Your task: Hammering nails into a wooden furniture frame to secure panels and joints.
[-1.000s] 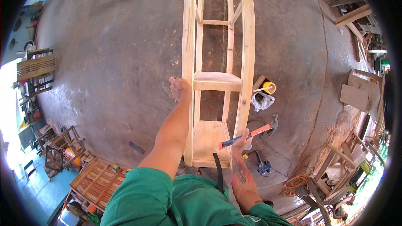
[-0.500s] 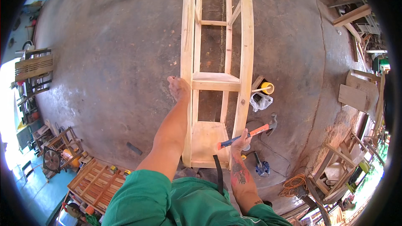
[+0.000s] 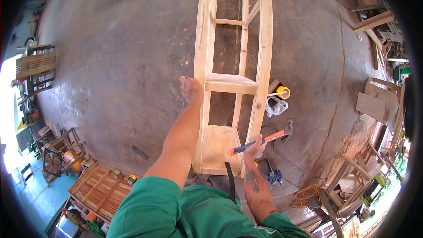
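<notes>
A long frame of pale wood (image 3: 264, 57) stretches away from me, with crosspieces and a flat panel (image 3: 216, 143) at its near end. My left hand (image 3: 191, 89) is closed against the outside of its left rail, level with a wide crosspiece (image 3: 231, 87). What those fingers hold, if anything, is too small to make out. My right hand (image 3: 254, 148) grips a claw hammer (image 3: 271, 138) by its orange and dark blue handle, over the near right end of the frame. The hammer's head points right, away from the wood.
Right of the frame, a yellow roll (image 3: 283, 92), a clear plastic bag (image 3: 276, 106) and a blue corded power tool (image 3: 274, 176) lie on the concrete floor. An orange cord coil (image 3: 307, 194) sits farther right. A slatted wooden piece (image 3: 100, 189) stands at lower left.
The frame's far end and my left hand appear slightly farther right in the picture, with the whole view shifted a little. Both hands keep their holds, and the hammer stays nearly level.
</notes>
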Motion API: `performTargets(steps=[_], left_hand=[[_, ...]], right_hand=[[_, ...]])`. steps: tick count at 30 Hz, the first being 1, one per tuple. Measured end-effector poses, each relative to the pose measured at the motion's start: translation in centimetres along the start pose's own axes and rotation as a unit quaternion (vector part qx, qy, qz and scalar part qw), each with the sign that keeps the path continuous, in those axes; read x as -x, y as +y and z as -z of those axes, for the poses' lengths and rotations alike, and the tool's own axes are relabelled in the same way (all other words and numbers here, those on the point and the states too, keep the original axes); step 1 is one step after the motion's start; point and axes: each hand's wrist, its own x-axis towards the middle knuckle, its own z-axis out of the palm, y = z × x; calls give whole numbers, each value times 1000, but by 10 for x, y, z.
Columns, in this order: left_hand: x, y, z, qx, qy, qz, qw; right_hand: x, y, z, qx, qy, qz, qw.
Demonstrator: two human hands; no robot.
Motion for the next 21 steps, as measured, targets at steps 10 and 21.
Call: performTargets(steps=[10,21], left_hand=[[-4,-7,-5,15,0,-33,999],[-3,-4,-3,3,-6,-24,1000]], right_hand=[[0,-1,0,21,7,-6,1000],[-1,4,1,41,8,1,999]])
